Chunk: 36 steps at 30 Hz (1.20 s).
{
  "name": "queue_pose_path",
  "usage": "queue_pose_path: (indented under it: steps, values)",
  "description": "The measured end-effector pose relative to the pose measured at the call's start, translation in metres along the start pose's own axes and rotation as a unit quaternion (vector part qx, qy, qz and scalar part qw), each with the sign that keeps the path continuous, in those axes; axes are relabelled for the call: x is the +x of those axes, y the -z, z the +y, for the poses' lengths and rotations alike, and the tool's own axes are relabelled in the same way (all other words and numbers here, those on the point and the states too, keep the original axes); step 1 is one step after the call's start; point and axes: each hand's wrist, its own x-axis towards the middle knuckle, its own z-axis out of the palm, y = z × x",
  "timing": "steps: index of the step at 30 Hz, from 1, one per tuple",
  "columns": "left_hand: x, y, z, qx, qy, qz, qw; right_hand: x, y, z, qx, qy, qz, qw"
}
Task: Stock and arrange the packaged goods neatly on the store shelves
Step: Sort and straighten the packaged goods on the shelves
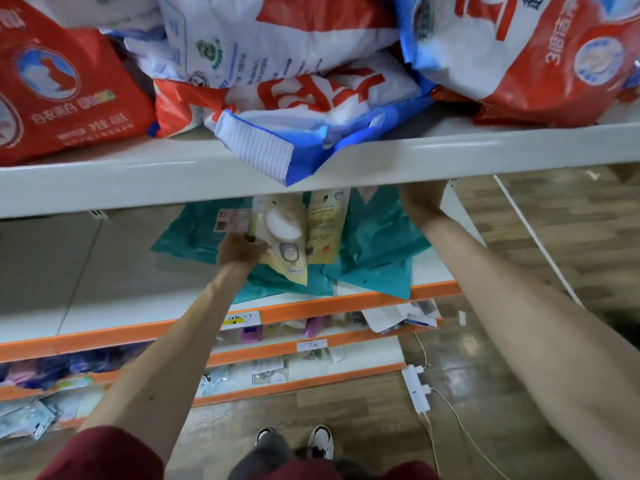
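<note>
My left hand (240, 249) grips the left edge of a pale yellow packet (282, 237) lying on teal bags (377, 244) on the middle shelf (114, 299). A second yellow packet (325, 230) lies just to its right. My right hand (420, 202) reaches under the upper shelf (485, 150); its fingers are hidden behind that shelf's front edge. Large red, white and blue bags (294, 74) are piled on the upper shelf, and one blue-and-white corner (263, 150) hangs over the edge.
The left part of the middle shelf is bare white board. Lower orange-edged shelves (311, 344) hold small packaged items and price tags. A white power strip (417, 389) with cables lies on the wooden floor. My shoes (320, 441) are near the shelf base.
</note>
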Motion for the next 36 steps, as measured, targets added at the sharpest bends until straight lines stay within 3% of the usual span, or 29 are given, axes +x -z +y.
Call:
queue_pose_path:
  steps: [1,3,6,8,11,14,15,16,18,20,22,25,27,29,31,36]
  values:
    - [-0.001,-0.002,0.000,-0.007,0.001,-0.002,1.000,0.000,0.004,-0.001,-0.026,0.051,0.001,0.998]
    - [-0.005,-0.005,0.001,-0.030,0.000,-0.008,1.000,-0.018,0.021,-0.031,-0.057,0.070,-0.016,0.996]
    - [-0.007,-0.008,-0.004,-0.080,-0.008,-0.007,0.997,-0.052,0.014,-0.061,-0.249,0.073,-0.154,0.954]
    - [-0.010,-0.007,-0.007,-0.097,-0.010,-0.004,0.995,-0.067,-0.012,-0.060,-0.196,0.092,-0.175,0.960]
    - [-0.014,0.000,-0.016,-0.130,0.010,0.011,0.991,-0.086,-0.065,-0.046,-0.276,0.199,-0.284,0.897]
    - [-0.012,0.013,-0.029,-0.147,0.011,0.021,0.989,-0.112,-0.094,-0.014,-0.357,0.200,-0.392,0.824]
    - [-0.009,0.016,-0.035,-0.137,0.015,0.014,0.990,-0.115,-0.095,-0.003,-0.359,0.192,-0.421,0.811]
    - [-0.007,0.019,-0.039,-0.126,0.016,0.002,0.992,-0.114,-0.090,0.004,-0.339,0.169,-0.430,0.820]
    - [-0.004,0.020,-0.044,-0.112,0.020,-0.030,0.993,-0.099,-0.078,0.016,-0.287,0.131,-0.360,0.878]
    - [-0.001,0.017,-0.046,-0.123,0.037,-0.048,0.991,-0.081,-0.063,0.023,-0.312,0.103,-0.230,0.916]
    - [0.000,0.014,-0.044,-0.149,0.049,-0.048,0.986,-0.067,-0.048,0.030,-0.326,-0.034,-0.129,0.936]
    - [0.006,0.010,-0.043,-0.144,0.060,-0.057,0.986,-0.065,-0.038,0.048,-0.242,-0.283,-0.084,0.924]
    - [0.010,0.009,-0.043,-0.127,0.060,-0.062,0.988,-0.075,-0.040,0.053,-0.094,-0.407,-0.107,0.902]
    - [0.013,0.007,-0.044,-0.126,0.060,-0.070,0.988,-0.085,-0.042,0.050,0.130,-0.532,-0.156,0.822]
    - [0.014,0.006,-0.044,-0.130,0.057,-0.076,0.987,-0.090,-0.050,0.046,0.215,-0.559,-0.166,0.784]
    - [0.015,0.006,-0.043,-0.182,0.089,-0.069,0.977,-0.086,-0.081,0.036,0.321,-0.474,-0.120,0.811]
